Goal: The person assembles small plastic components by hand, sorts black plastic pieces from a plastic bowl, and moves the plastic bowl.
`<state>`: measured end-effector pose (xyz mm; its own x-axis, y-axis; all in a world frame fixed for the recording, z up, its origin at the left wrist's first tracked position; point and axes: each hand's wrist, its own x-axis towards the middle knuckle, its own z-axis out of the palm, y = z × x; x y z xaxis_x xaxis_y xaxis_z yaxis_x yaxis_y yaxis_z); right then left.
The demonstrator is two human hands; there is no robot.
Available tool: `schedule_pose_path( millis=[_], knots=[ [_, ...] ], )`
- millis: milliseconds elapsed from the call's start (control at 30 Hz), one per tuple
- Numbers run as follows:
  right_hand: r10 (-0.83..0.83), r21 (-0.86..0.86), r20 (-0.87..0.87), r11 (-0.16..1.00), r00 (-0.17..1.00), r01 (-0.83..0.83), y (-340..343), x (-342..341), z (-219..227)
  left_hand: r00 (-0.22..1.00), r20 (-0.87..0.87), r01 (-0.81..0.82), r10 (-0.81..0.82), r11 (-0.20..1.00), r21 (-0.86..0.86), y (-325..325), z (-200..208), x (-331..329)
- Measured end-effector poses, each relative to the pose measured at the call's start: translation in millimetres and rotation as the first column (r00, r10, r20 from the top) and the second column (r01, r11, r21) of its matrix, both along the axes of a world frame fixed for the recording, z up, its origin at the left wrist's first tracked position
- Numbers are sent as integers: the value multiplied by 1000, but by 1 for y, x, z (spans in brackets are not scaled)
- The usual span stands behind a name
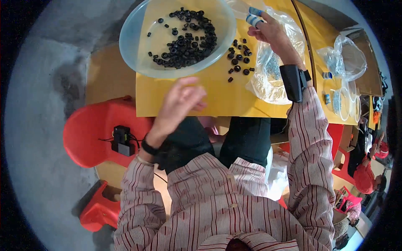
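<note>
My left hand (181,102) is over the near edge of the yellow table, in front of a large translucent basin (130,46). Motion smears its fingers, so I cannot tell whether they hold anything. In the basin lie many small black ring-like and cylindrical parts (182,54). My right hand (270,31) reaches to the right of the basin, above a clear plastic bag (272,90). Blue tape wraps two of its fingertips; those fingers are stretched out and slightly apart, with nothing visible between them. Several loose black parts (238,58) lie on the table between basin and bag.
The yellow table (184,106) has a second yellow table (326,106) beside it, with clear bags (351,58) and blue tape rolls (327,75) on top. A red chair (83,134) at the left holds a black device (121,136). Other people (364,178) are far right.
</note>
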<state>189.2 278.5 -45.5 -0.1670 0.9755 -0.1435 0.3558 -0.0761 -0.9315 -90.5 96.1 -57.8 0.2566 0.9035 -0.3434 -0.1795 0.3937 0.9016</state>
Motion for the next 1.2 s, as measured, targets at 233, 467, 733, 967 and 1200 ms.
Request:
schedule_pose_path(
  millis=[233,467,733,967,1200],
  knots=[
    [6,55,-294,998,956,10,-1,-4,-6,915,257,-243,309,935,-260,41,6,-53],
    [130,58,-306,991,943,-118,-3,1,-14,869,189,-442,457,889,-117,51,-10,-45],
    [106,60,-318,994,942,-91,-19,16,-12,876,169,-465,451,883,55,38,2,-36],
    [42,27,-258,999,965,-36,-23,15,-14,899,35,-434,437,877,206,42,0,-39],
    [46,17,-184,999,982,-43,-15,15,-19,879,93,-477,468,853,213,45,-11,-46]
  ],
)
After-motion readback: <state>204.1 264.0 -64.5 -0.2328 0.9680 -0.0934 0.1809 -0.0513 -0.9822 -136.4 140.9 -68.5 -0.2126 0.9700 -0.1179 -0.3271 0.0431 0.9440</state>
